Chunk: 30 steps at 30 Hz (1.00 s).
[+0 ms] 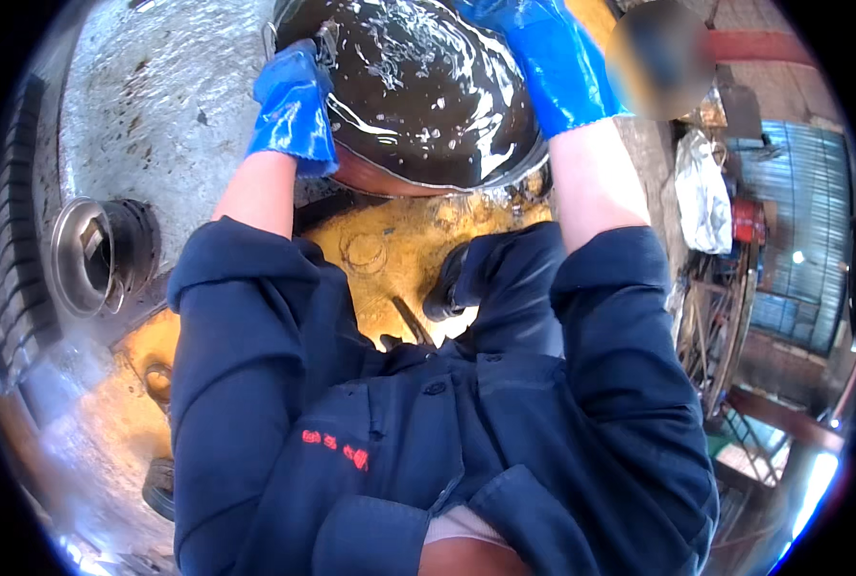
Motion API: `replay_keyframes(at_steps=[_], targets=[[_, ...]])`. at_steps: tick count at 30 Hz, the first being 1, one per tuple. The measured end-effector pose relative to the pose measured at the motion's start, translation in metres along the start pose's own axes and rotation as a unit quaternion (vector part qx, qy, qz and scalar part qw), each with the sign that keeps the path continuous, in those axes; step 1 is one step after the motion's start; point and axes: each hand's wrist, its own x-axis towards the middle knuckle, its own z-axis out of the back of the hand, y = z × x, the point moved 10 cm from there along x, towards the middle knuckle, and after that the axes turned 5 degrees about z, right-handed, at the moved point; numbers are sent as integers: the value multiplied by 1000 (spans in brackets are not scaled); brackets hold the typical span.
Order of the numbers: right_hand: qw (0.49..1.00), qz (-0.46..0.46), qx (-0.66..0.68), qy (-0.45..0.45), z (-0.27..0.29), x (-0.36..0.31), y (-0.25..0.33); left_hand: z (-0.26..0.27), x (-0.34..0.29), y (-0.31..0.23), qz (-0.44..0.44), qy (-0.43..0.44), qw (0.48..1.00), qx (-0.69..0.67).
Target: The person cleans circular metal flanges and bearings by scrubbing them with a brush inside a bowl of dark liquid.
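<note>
A large round bucket [380, 175] filled with dark, glossy liquid is in front of me at the top of the view. The liquid's surface is rippled and has bright reflections. On its left rim, my left hand [294, 91], in a blue rubber glove, is closed near a small metal fitting [327, 43]. My right hand [553, 58], gloved the same way, grips the far right rim; its fingertips are partly cut off by the picture's edge. The bucket's far side is out of view.
Yellow metal [370, 254] with bolt heads lies beneath my legs and shoe [444, 283]. To the left are a stained grey surface [169, 106], a metal ring-shaped part [83, 254] and a ridged black strip [20, 221]. A white bag [703, 192] hangs at the right.
</note>
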Motion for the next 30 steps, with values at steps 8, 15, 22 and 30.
replay_keyframes(at_steps=[8,15,22,30], targets=[[981,-105,153,-47,-22,-73,30,-22,11,-5,-88,-66,994,0],[871,-80,484,-13,10,-195,99,-1,-1,-12,-119,-6,993,19],[872,-173,330,317,-230,-282,79,7,-7,-18,-91,-51,992,-65],[741,-230,235,586,-426,-392,89,20,-24,-28,-70,10,997,5]])
